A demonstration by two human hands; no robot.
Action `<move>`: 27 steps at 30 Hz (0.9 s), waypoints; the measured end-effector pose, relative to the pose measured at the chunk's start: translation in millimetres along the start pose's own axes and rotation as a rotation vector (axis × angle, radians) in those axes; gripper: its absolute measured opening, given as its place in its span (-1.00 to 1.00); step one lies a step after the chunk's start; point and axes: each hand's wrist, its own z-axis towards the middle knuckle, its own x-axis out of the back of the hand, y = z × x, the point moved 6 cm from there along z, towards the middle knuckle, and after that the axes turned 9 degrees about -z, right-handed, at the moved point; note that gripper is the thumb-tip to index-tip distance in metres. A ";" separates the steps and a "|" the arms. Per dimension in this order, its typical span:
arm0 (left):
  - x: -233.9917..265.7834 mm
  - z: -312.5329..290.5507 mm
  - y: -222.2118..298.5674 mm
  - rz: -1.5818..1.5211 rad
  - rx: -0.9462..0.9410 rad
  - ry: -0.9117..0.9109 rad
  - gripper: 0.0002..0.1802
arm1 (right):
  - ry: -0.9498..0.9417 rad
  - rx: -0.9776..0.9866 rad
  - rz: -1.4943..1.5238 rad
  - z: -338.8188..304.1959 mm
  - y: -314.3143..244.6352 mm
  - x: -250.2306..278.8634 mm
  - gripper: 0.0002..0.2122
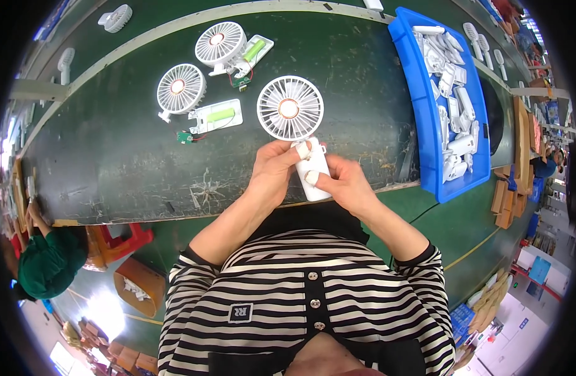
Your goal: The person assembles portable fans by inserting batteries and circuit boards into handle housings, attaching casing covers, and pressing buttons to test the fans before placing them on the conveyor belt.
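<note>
A white handheld fan (314, 178) is held between my two hands at the near edge of the green work table, its round grille pointing away from me. My left hand (276, 166) grips the upper handle just below the grille, its thumb pressed on the front. Lower down, my right hand (349, 183) closes round the handle's right side with its thumb on the face. Both thumbs wear white coverings. To the left lie two opened fans, a nearer one (180, 89) and a farther one (220, 45), each with a green battery and a small circuit board on wires.
A blue bin (430, 156) of white plastic casings stands at the table's right. Beyond the table's pale rail, finished-looking fans (117, 19) rest at the far left, with several more at the far right. A person in green (50, 263) works at the lower left, near a cardboard box (139, 285).
</note>
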 end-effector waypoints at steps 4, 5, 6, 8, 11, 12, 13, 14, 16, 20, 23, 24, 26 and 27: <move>-5.5 -1.9 -1.4 0.000 -0.008 -0.013 -0.67 | 0.043 0.026 -0.167 2.6 -4.9 -1.3 -0.78; -8.2 -3.3 0.1 0.001 -0.027 0.026 -0.75 | 0.045 0.024 -0.120 5.9 3.2 -2.5 -0.77; -7.6 -3.0 0.0 0.001 -0.028 0.027 -0.75 | 0.047 0.023 -0.074 7.9 7.6 -2.8 -0.76; -5.1 -3.1 -0.4 0.025 -0.047 0.021 -0.75 | 0.014 0.027 0.003 8.4 7.7 -4.8 -0.75; -4.9 -3.1 1.1 0.028 -0.090 0.028 -0.75 | -0.024 0.037 0.093 10.1 9.0 -7.8 -0.75; -3.8 -2.9 1.4 0.027 -0.090 0.029 -0.75 | -0.029 0.044 0.106 10.9 9.0 -8.5 -0.75; -3.4 -3.2 1.5 0.037 -0.096 0.019 -0.75 | -0.030 0.046 0.107 10.7 8.4 -8.7 -0.75; -2.9 -3.4 1.6 0.046 -0.101 0.008 -0.75 | -0.046 0.036 0.121 10.5 7.6 -9.8 -0.74; -0.1 -3.0 1.6 0.055 -0.094 0.007 -0.75 | -0.062 0.026 0.136 11.7 7.8 -10.1 -0.74; 1.7 -1.8 4.7 0.087 -0.026 0.009 -0.68 | -0.108 0.066 0.127 13.5 6.9 -9.5 -0.73; -3.4 -5.7 10.3 0.171 -0.019 -0.090 -0.63 | -0.079 0.119 0.121 12.9 2.4 -8.7 -0.72; -4.4 -6.3 11.0 0.175 -0.019 -0.090 -0.63 | -0.045 0.128 0.110 12.2 0.5 -7.2 -0.71; -8.9 -7.9 11.6 0.125 -0.031 -0.145 -0.55 | -0.009 0.113 0.024 9.4 -7.2 -6.9 -0.70; -9.1 -8.1 10.3 0.129 -0.030 -0.143 -0.55 | 0.030 0.096 -0.066 8.6 -9.0 -5.9 -0.69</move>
